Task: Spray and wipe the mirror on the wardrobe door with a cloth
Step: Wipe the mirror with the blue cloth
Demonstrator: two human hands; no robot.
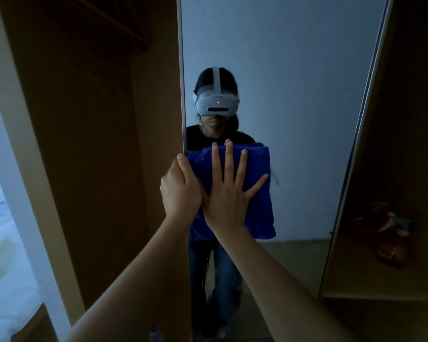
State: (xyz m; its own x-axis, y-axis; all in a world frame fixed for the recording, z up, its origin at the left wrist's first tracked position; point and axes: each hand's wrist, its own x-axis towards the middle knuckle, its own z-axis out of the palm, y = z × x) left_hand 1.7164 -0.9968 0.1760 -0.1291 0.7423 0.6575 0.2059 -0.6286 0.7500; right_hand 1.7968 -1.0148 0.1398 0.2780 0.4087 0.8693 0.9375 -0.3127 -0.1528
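Note:
The tall mirror (294,95) covers the wardrobe door and shows a reflection of a person wearing a headset. A folded blue cloth (257,208) lies flat against the glass near its left side at mid height. My right hand (229,193) presses on the cloth with the fingers spread wide. My left hand (181,191) is curled around the door's left edge (183,95), right beside the cloth. Part of the cloth is hidden under my right hand.
The open wardrobe interior (97,144) is dark brown, to the left of the door. On a shelf (381,296) at the right stands a dim spray bottle (393,238). A bed with light bedding (3,243) shows at the far left.

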